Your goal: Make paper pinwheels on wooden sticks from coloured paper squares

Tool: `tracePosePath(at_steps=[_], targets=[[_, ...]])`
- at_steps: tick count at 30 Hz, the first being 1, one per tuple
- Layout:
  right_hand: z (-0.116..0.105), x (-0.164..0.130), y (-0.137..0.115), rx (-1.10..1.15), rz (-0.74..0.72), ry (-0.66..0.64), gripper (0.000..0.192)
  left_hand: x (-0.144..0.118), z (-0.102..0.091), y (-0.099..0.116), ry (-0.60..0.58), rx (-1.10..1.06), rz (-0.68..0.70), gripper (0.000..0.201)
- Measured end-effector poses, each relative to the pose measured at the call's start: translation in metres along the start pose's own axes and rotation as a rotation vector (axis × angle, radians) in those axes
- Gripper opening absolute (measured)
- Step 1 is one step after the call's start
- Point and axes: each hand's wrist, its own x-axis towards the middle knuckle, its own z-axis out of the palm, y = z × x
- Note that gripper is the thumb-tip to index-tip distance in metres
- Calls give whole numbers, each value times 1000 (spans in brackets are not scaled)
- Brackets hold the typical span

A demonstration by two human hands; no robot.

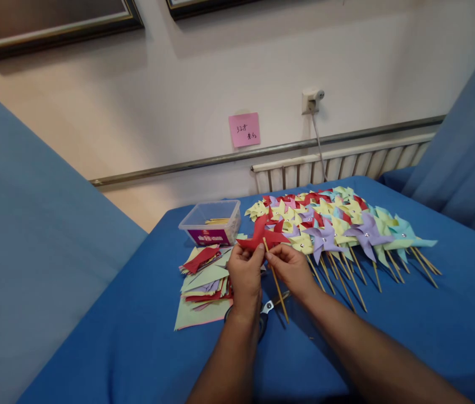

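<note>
A red paper pinwheel (260, 230) is held up in front of me, its blades folded out. My left hand (243, 275) is closed on its lower left side, thumb pressed near the centre. A thin wooden stick (278, 289) runs from the pinwheel's middle down toward me. My right hand (291, 269) pinches close to the top of that stick; whether its fingertips grip stick or paper is hard to see. Beneath my wrists lies a pair of scissors (266, 307), partly hidden by my left forearm.
Many finished pinwheels (324, 237) on sticks cover the table's right side. Left of my hands is a stack of coloured paper pieces (206, 280). Behind it stands a clear plastic box (210, 216) with sticks inside. Blue cloth (136, 336) covers the table against the wall.
</note>
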Motion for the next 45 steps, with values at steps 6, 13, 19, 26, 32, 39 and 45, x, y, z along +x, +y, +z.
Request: tracePosePath(at_steps=[6,13,19,26,32,39,45], targets=[[-1,0,1,79,98,-20,38,-1,1,2,-23,-41,-32,36],[1,1,8,-25,-57,43,34,0,1,-1,-7,5,-29,36],[3,-1,7,-51,-58,47,34,1,1,-4,4,-26,-37,36],[-3,-2,5,-109,-108,91,30,1,0,0,2,-47,-45,33],[-14,4,-4,-45,-160,215,40,-4,2,6,-61,-45,-134,33],[-21,6,-13,-105,-89,61,28,-6,3,7,-175,-47,-225,39],[-22,8,-13,-102,-90,49,24,-6,3,11,-195,-15,-256,40]])
